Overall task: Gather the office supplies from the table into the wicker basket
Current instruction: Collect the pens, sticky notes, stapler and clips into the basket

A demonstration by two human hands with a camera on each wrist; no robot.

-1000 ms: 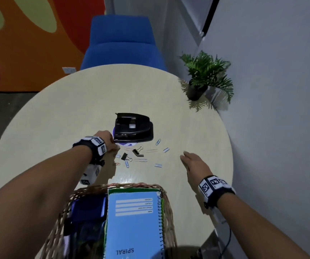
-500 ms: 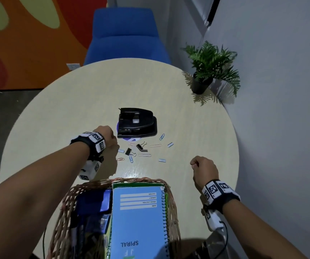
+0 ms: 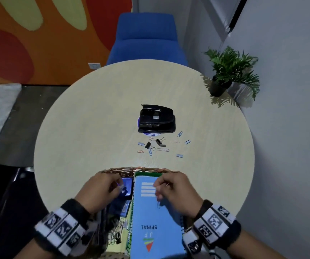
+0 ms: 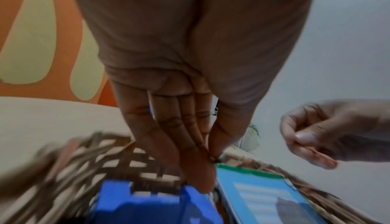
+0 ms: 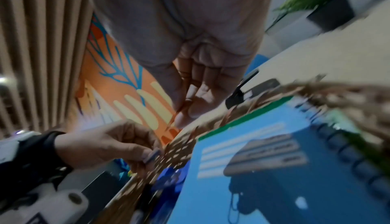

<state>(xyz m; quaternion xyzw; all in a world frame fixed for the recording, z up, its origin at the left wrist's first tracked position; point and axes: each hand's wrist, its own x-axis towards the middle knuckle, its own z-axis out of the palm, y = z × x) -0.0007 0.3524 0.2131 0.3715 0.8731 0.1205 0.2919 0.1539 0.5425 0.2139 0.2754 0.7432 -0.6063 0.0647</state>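
Both hands have come back from the clips to the near basket [image 3: 113, 170]: left hand [image 3: 101, 189] and right hand [image 3: 174, 189] each pinch a paper clip; drop pending.

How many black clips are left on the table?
2. The left binder clip lies just this side of the hole punch; the right binder clip sits beside it. Others may be hiding in the basket.
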